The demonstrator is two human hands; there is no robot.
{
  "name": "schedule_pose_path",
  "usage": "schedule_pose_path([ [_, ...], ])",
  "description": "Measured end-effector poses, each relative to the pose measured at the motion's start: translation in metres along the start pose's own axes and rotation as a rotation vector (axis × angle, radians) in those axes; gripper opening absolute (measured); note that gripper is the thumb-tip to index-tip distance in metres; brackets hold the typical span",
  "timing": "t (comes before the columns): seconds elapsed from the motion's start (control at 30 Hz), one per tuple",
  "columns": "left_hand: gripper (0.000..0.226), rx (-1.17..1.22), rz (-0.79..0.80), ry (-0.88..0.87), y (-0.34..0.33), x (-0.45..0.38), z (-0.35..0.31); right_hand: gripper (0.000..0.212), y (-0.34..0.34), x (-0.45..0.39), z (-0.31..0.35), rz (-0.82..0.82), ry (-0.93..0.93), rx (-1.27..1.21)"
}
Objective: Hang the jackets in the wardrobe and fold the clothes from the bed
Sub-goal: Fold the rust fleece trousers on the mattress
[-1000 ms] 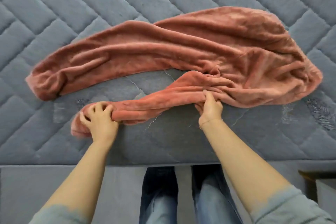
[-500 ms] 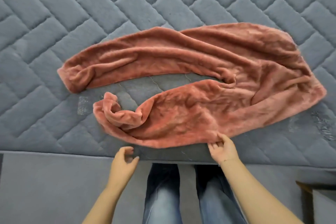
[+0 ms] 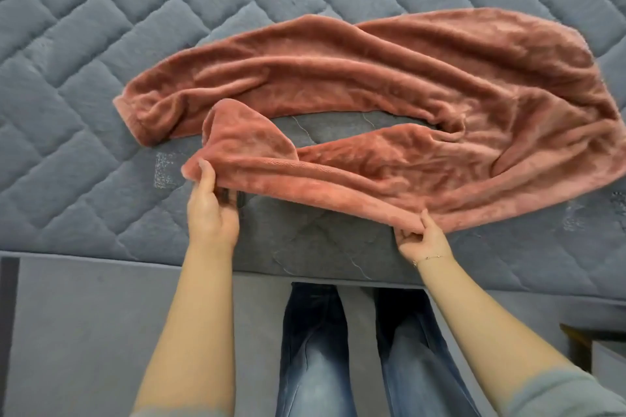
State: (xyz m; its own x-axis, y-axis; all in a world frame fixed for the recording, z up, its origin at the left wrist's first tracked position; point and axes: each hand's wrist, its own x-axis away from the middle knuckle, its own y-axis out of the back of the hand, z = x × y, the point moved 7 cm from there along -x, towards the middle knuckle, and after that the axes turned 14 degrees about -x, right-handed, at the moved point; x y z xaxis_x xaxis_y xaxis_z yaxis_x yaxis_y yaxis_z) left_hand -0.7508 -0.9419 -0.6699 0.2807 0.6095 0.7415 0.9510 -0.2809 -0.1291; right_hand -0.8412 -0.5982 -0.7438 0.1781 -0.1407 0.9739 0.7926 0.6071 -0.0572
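Pink fleece trousers (image 3: 389,105) lie spread across the grey quilted mattress (image 3: 101,44), waist end to the right, both legs running left. The far leg rests flat. The near leg is lifted along its front edge, its cuff curled upward.

Change since half a second ago: the left hand (image 3: 211,213), then free and below the mattress edge, has moved up and now grips the cuff end of the near leg, thumb on top of the fabric, the fingers underneath and mostly hidden. The right hand (image 3: 421,235) has shifted from touching the hem with loose fingers to pinching the near edge close to the waist, thumb and fingertips closed on a small fold of fleece.

Consequence for the task: both hands now control the same leg at two points, so the garment appears ready for its first fold, near leg carried over onto the far leg. Judged progress: folding of this item is only beginning. No jackets or wardrobe are in view
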Motion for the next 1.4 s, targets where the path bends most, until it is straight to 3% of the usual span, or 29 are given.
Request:
schedule_pose_path([
  [0.1,0.025,0.138,-0.018,0.009,0.039,0.016,0.011,0.02,0.006,0.002,-0.014,-0.043,-0.02,-0.028],
  [0.27,0.034,0.343,-0.086,0.298,0.092,0.037,0.07,0.013,0.015,0.007,-0.023,-0.069,-0.067,-0.017],
  [0.53,0.021,0.374,0.02,-0.005,0.092,-0.02,-0.023,0.021,0.014,-0.003,-0.02,0.036,-0.029,0.033],
  [0.6,0.009,0.376,-0.116,0.051,0.112,-0.028,-0.016,0.025,0.017,-0.001,-0.025,0.029,-0.035,0.003],
  [0.7,0.023,0.187,-0.362,0.302,0.153,-0.02,0.024,0.034,0.016,0.003,-0.027,0.036,-0.049,-0.015],
  [0.8,0.012,0.044,-0.399,0.371,0.16,-0.004,0.045,0.036,0.018,0.003,-0.023,0.05,-0.048,0.015],
  [0.9,0.024,0.004,-0.365,0.387,0.133,0.015,0.07,0.028,0.022,0.004,-0.008,0.102,-0.073,0.033],
  [1.03,0.042,-0.079,-0.255,0.564,0.049,0.062,0.14,0.021,0.027,0.0,0.05,0.176,-0.053,-0.008],
  [1.17,0.041,-0.073,-0.165,0.679,-0.056,0.099,0.205,0.017,0.027,-0.018,0.137,0.206,-0.055,-0.006],
  [1.23,0.028,-0.025,-0.148,0.703,-0.104,0.11,0.232,0.021,0.022,-0.029,0.185,0.219,-0.039,0.009],
  [1.4,0.015,0.049,-0.19,0.709,-0.194,0.142,0.296,0.023,-0.005,-0.054,0.296,0.249,-0.009,0.074],
])
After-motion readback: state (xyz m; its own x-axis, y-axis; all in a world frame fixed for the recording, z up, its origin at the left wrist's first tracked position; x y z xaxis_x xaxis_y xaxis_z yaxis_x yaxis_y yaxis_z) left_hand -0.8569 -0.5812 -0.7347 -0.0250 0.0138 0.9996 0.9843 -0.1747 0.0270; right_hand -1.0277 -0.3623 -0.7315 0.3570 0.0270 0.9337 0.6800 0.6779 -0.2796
